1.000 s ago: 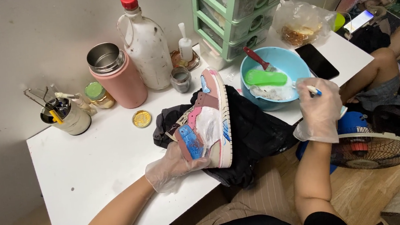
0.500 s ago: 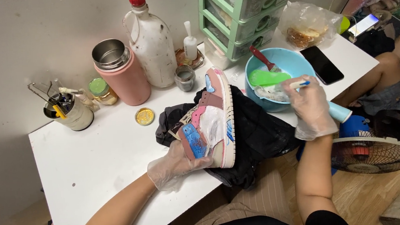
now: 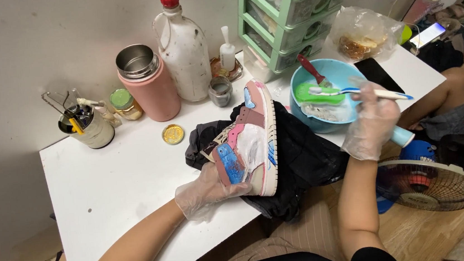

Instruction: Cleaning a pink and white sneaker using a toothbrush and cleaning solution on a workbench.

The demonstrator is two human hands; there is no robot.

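Hands: left (image 3: 206, 191) grips sneaker (image 3: 249, 137), right (image 3: 371, 121) grips toothbrush (image 3: 360, 90).

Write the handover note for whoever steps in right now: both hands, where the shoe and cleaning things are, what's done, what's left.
Left hand: gloved, gripping the pink, white and blue sneaker on its side over a black cloth at the table's front edge.
Right hand: gloved, holding a toothbrush, bristles over the blue basin.
In the basin: a green scrub brush and a red-handled tool.
Done: white foam already covers part of the sneaker's side.
Left: the rest of the sneaker looks unscrubbed; foam not wiped off. Brush is off the shoe at this moment.
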